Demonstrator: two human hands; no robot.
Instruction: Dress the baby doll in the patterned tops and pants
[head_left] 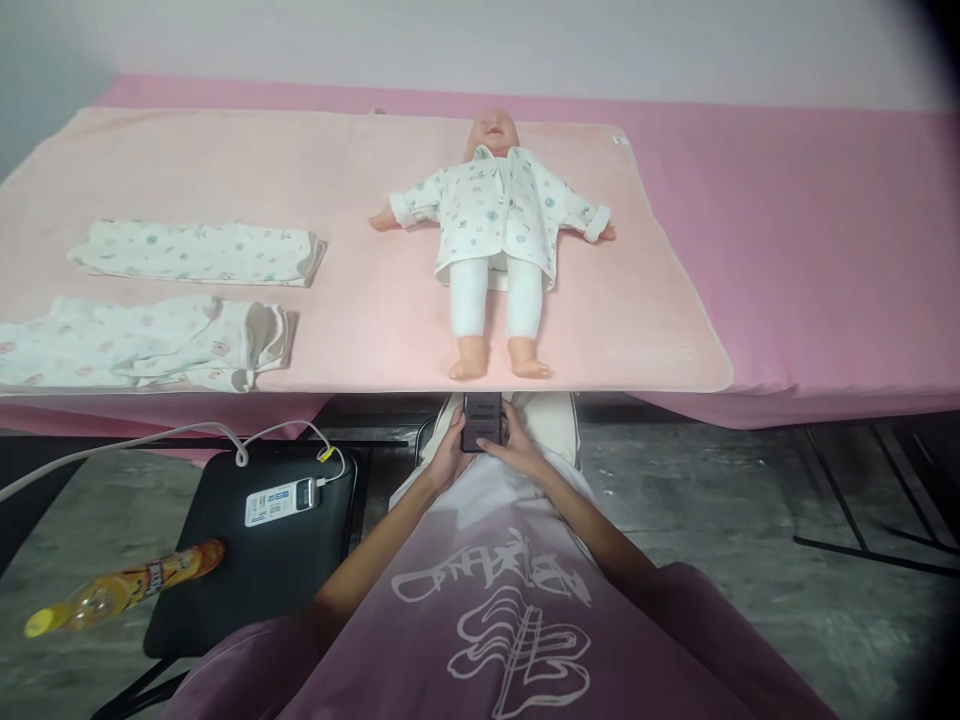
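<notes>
Two-handed grip on a dark smartphone [481,421] held low, just near of the worktop [787,250] edge, long axis running near-to-far toward the feet of the baby doll [496,240], left hand [448,457] and right hand [519,450] curled shut on its sides, equally close.

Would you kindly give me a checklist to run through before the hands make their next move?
1. Phone gripped by left hand and right hand: ok.
2. Hands free for anything else: not ok, both are on the phone.
3. Doll flat on its back on the pink mat: ok.
4. Far folded garment and near folded garment lying left of the doll, apart from it: ok.
5. Phone screen content: cannot tell.
6. Power bank resting on the black chair, cable attached: ok.
</notes>
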